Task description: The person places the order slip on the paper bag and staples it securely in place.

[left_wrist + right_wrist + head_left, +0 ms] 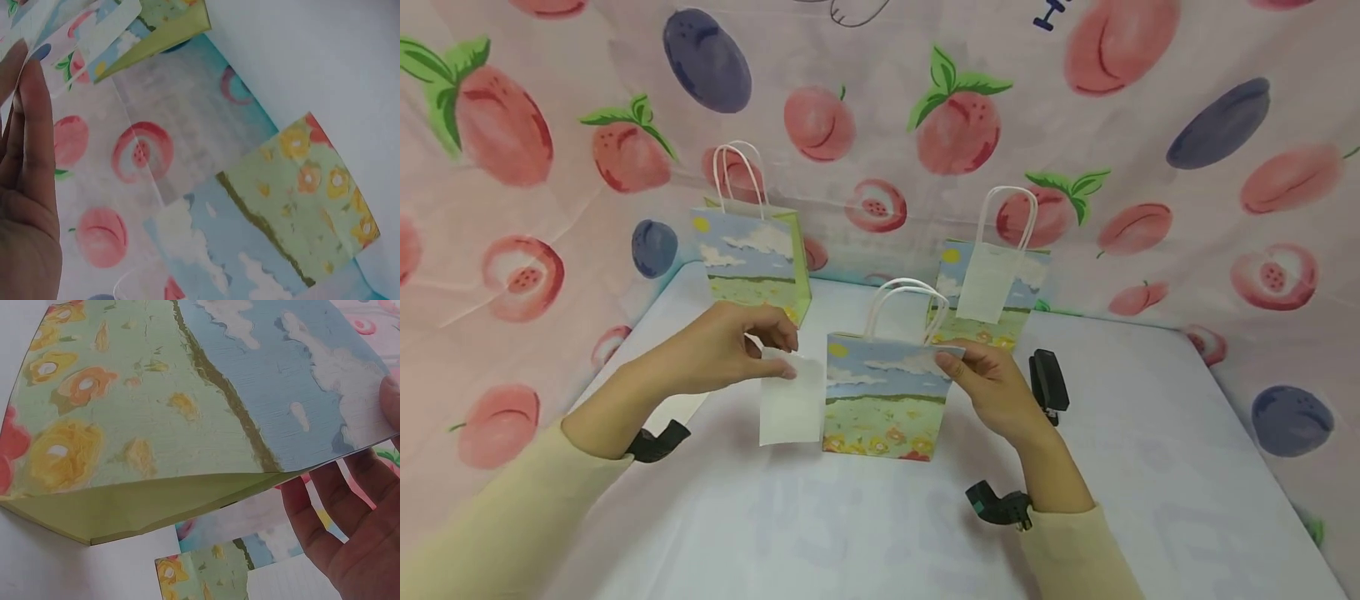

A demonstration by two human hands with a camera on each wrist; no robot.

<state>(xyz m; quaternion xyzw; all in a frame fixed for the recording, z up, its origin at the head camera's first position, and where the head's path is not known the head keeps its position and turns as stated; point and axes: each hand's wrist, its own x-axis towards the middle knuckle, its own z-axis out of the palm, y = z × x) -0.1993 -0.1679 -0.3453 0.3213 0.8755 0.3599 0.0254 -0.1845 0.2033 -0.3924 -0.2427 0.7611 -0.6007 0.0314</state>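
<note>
In the head view, a blank white card hangs from the thumb and fingers of my left hand, just left of a small paper gift bag. The bag stands upright, printed with sky, clouds and flowers, and has white handles. My right hand pinches its upper right corner. From the right wrist view, the thumb of that hand lies on the bag's printed front, with the fingers behind the edge. In the left wrist view my left hand holds the card's edge.
A matching bag stands at the back left. Another, at the back right, bears a white card on its front. A black stapler lies right of my right hand. White paper lies beneath my left forearm.
</note>
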